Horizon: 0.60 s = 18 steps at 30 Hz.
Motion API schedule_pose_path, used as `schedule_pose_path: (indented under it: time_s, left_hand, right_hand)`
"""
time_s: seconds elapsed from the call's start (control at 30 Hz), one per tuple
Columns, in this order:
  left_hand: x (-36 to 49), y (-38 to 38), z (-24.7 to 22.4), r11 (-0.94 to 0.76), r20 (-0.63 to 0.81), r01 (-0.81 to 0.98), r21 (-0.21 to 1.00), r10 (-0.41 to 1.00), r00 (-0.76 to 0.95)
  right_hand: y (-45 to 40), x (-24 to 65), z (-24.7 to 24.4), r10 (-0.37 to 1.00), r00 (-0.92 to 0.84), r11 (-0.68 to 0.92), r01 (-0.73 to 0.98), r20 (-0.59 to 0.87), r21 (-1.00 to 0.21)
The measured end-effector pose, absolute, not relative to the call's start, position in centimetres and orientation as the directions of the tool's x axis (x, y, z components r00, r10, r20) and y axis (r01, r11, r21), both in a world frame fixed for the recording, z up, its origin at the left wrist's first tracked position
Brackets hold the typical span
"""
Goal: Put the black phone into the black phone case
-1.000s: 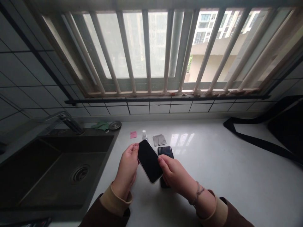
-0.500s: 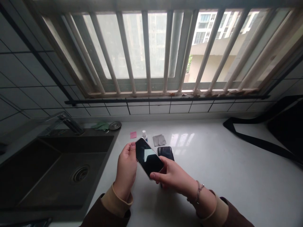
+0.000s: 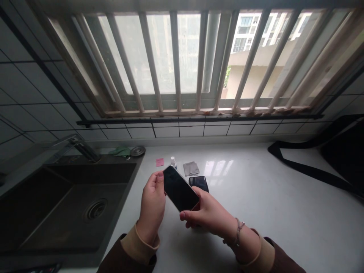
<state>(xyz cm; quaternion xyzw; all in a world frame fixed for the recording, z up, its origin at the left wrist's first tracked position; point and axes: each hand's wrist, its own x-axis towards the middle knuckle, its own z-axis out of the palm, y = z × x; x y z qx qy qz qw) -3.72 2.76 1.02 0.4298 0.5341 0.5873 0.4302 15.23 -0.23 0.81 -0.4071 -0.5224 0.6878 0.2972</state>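
Both my hands hold a smartphone (image 3: 181, 189) with a dark screen, tilted above the counter. My left hand (image 3: 153, 197) grips its upper left edge, thumb along the side. At the lower right end, my right hand (image 3: 200, 208) is closed round the phone, with some fingers hidden beneath it. Just behind lies a second dark phone (image 3: 199, 183) on the counter, partly covered by my right hand. A small white spray bottle (image 3: 173, 162) stands beyond the held phone, its lower part hidden. Beside it are a folded grey cloth (image 3: 191, 168) and a pink paper note (image 3: 159, 162).
A dark sink (image 3: 113, 212) with a faucet (image 3: 83, 148) is on the left. A green cloth (image 3: 121, 151) and a round metal strainer lid (image 3: 138, 151) lie on its back rim. A black strap and bag (image 3: 338, 151) rest at right. A barred window is ahead.
The held phone has tilted slightly, and the bright reflection on its screen is gone. Both hands keep their grip, with the right one shifted very little.
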Motion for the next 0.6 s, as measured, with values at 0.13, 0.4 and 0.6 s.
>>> schedule_pose_path:
  time_s: [0.13,0.4,0.6]
  left_hand:
    - [-4.2,3.4,0.5,-0.053,0.036,-0.056,0.997,0.962,-0.27]
    - [-6.4,4.9,-0.3,-0.002,0.057,0.446,0.895,0.992,-0.109]
    - [-6.6,5.3,-0.7,0.008,0.049,0.535,0.845,0.995,-0.092]
  right_hand:
    - [-0.1,15.5,0.9,0.837,-0.485,-0.21,0.142,-0.253,-0.967]
    - [1.6,17.6,-0.2,0.986,0.015,0.098,0.745,0.163,-0.66]
    - [1.1,16.8,-1.7,0.982,-0.089,0.166,0.826,0.167,-0.538]
